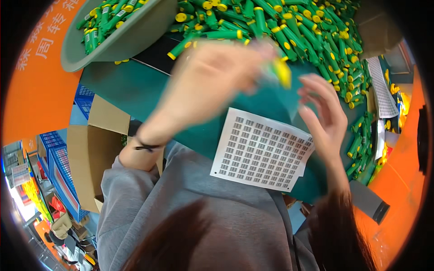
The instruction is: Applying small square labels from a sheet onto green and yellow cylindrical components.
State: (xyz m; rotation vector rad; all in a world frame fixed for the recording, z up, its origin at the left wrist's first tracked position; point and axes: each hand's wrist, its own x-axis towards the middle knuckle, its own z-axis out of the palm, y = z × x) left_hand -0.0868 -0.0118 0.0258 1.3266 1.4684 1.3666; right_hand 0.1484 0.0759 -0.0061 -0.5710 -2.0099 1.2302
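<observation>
My left hand [221, 67], smeared by motion, reaches over the green mat [135, 86]. At its fingertips is a blurred small green tube with a yellow end [282, 73], pinched there. My right hand [323, 108] is raised just right of that tube, fingers curved and apart, with nothing visible in it. Below the hands lies a white sheet of small barcode labels [264, 151], its right edge close to my right wrist. A big heap of similar green tubes with yellow ends [307, 31] spreads across the far side and down the right.
A grey-green basin [131, 45] with more tubes stands at the far left on an orange surface [40, 90]. An open cardboard box [81, 167] and blue crates [63, 167] sit at the lower left. Another label sheet [382, 88] and a dark grey block [368, 201] are on the right.
</observation>
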